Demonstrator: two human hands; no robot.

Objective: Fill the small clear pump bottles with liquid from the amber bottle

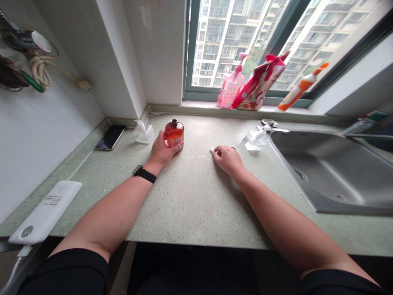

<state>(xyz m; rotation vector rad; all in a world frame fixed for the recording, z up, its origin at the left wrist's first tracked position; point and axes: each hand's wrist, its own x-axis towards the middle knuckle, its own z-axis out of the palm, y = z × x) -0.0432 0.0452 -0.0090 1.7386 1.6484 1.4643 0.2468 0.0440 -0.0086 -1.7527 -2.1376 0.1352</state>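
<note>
My left hand (162, 150) is wrapped round a small orange-red bottle (174, 132) that stands upright on the speckled green counter (190, 196). A black watch sits on that wrist. My right hand (227, 158) rests on the counter to the right, fingers curled, pinching a small white object (212, 150) that I cannot name. A clear pump head (256, 138) lies just right of this hand, and another clear pump piece (143, 132) lies left of the bottle.
A steel sink (331, 172) fills the right side. On the window sill stand a pink pump bottle (231, 84), a red refill pouch (259, 84) and an orange-and-white bottle (299, 88). A phone (110, 137) and a white power bank (46, 213) lie at the left.
</note>
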